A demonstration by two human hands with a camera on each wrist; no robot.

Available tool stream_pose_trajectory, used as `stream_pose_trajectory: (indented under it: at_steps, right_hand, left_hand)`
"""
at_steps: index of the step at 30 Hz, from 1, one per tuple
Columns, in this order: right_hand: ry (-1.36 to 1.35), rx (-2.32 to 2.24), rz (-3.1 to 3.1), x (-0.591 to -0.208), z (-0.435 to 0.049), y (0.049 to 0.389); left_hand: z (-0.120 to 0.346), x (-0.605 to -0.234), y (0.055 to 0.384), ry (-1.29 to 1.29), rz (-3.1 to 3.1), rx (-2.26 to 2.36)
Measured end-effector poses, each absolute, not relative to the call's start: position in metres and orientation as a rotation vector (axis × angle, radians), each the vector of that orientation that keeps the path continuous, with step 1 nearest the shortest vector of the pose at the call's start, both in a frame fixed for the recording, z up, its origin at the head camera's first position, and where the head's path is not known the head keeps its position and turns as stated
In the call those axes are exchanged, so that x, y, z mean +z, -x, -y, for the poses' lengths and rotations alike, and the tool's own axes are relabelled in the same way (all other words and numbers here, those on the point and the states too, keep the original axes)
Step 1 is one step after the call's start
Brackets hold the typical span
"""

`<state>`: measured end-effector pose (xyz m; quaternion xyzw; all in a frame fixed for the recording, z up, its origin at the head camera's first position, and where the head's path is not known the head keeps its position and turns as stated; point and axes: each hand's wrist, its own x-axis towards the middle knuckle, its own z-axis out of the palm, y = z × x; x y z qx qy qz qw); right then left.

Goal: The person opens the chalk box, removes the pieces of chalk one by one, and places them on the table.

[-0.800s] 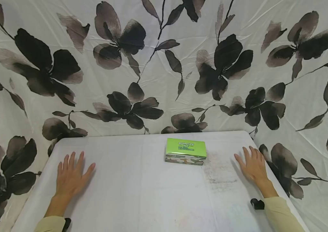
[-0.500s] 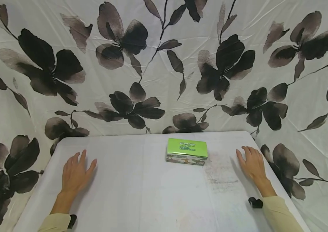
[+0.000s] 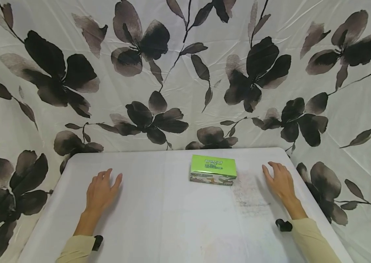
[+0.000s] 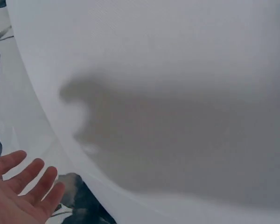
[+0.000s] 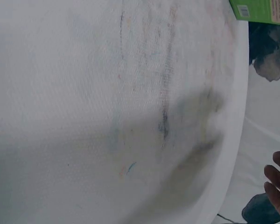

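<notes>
A green box [image 3: 213, 170] with printed lettering on its lid and a patterned front side lies near the far edge of the white table. My left hand [image 3: 102, 191] is over the table's left part, fingers spread and relaxed, holding nothing. To the right of the box my right hand [image 3: 279, 180] hovers with loosely bent fingers and nothing in them. In the left wrist view the left hand [image 4: 25, 189] shows its spread fingers above a broad shadow. The right wrist view catches a corner of the green box [image 5: 261, 10] and the fingertips of the right hand [image 5: 279, 179].
The white table [image 3: 159, 219] has rounded far corners and faint coloured smudges right of the box. Behind and beside it hangs a white curtain [image 3: 201, 120] with dark flowers. A black strap piece [image 3: 284, 225] sits at the right wrist, another [image 3: 97, 242] at the left.
My left hand has moved right, toward the box, its fingers bending a little more. The right hand has shifted slightly left. The box stays in its place on the table.
</notes>
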<state>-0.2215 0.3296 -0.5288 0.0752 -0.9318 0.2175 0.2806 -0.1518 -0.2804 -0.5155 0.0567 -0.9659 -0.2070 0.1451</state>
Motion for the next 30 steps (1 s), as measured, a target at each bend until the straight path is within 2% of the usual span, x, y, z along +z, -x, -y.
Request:
stream_pose_trajectory:
  at_steps: [21, 30]
  right_hand:
    - [-0.138, 0.798, 2.617, -0.518, -0.281, 0.229]
    - [-0.216, 0.992, 2.604, -0.519, -0.259, 0.234]
  left_hand:
    - [0.227, -0.508, 0.169, -0.15, 2.732, -0.823]
    - [0.2, -0.507, 0.177, -0.139, 2.734, -0.901]
